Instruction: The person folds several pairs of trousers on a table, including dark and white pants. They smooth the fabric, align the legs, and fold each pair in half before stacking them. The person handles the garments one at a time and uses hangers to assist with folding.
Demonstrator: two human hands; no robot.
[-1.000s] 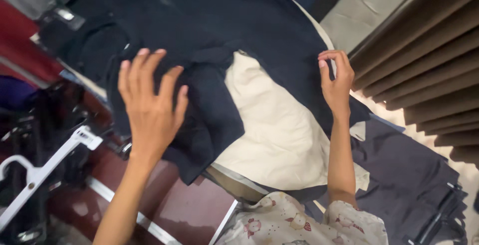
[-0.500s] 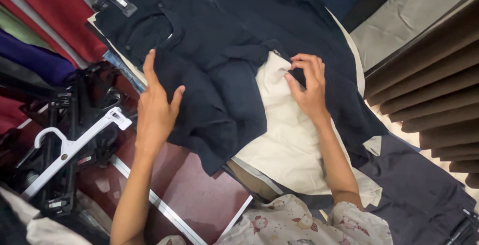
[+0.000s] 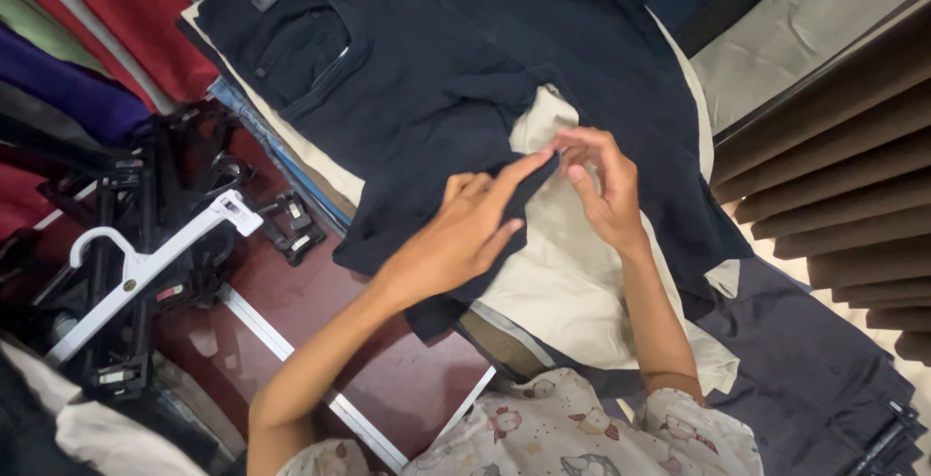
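Note:
A pair of dark navy trousers [image 3: 407,79] lies spread over a stack of folded clothes, its back pocket at the upper left. Beneath it shows a cream garment [image 3: 572,282]. My left hand [image 3: 465,229] lies flat on the folded-over navy leg, its index finger stretched to the cloth's edge. My right hand [image 3: 601,185] meets it there, fingertips pinching the navy edge where it crosses the cream fabric. Both hands touch at the fingertips.
A white plastic hanger [image 3: 145,263] and several black clip hangers [image 3: 194,185] lie at the left on a dark red surface [image 3: 320,311]. Red and purple garments [image 3: 87,40] hang at the upper left. More navy cloth [image 3: 815,379] lies at the lower right, brown slats [image 3: 844,156] to the right.
My left hand came down from the air onto the navy leg and slid right. My right hand moved left from the trousers' far edge to meet it at the fold.

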